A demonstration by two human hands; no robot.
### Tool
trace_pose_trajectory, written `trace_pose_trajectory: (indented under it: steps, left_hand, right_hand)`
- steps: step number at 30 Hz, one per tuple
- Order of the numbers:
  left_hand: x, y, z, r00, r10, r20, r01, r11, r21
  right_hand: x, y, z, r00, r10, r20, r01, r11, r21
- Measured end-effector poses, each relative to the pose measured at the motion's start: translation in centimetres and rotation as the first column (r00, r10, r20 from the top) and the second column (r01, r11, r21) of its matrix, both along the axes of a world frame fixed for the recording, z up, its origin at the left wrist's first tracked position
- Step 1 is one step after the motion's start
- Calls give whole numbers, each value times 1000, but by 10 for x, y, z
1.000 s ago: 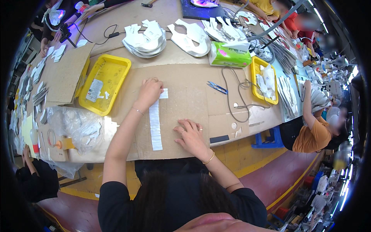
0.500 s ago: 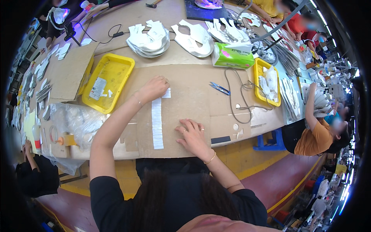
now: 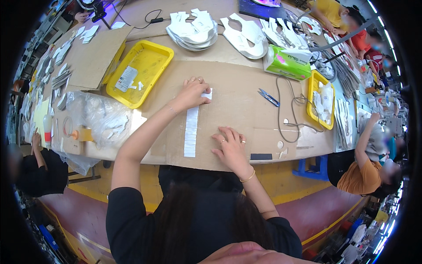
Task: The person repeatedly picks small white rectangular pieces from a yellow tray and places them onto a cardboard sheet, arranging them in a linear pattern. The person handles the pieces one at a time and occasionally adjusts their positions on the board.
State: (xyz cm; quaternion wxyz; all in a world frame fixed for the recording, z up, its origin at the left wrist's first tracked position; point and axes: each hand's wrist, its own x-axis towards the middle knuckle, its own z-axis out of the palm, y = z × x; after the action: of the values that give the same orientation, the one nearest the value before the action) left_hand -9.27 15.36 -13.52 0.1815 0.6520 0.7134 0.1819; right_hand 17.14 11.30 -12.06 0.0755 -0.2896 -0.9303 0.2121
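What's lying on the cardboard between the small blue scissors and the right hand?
Nothing. In the head view, the stretch from the blue scissors down to the right hand is bare brown cardboard; the white strip lies left of it.

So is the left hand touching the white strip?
Touching. The head view shows the left hand pressing its fingers on the far end of the white strip. The right hand lies beside it, on the cardboard.

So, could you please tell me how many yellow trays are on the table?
2: one yellow tray sits left of the left hand, and a smaller yellow tray lies at the right, beyond the blue scissors. Others may be hidden.
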Motion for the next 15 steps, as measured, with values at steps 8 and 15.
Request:
trace_pose_trajectory:
  steps: [8, 15]
  left_hand:
    - [4, 2, -5, 997, 82, 3, -82, 996, -32]
    - [6, 4, -3, 988, 156, -1, -155, 986, -64]
  right_hand:
    - [0, 0, 1, 1000, -9, -8, 9, 1000, -16]
    - [0, 0, 1, 1000, -7, 0, 7, 1000, -12]
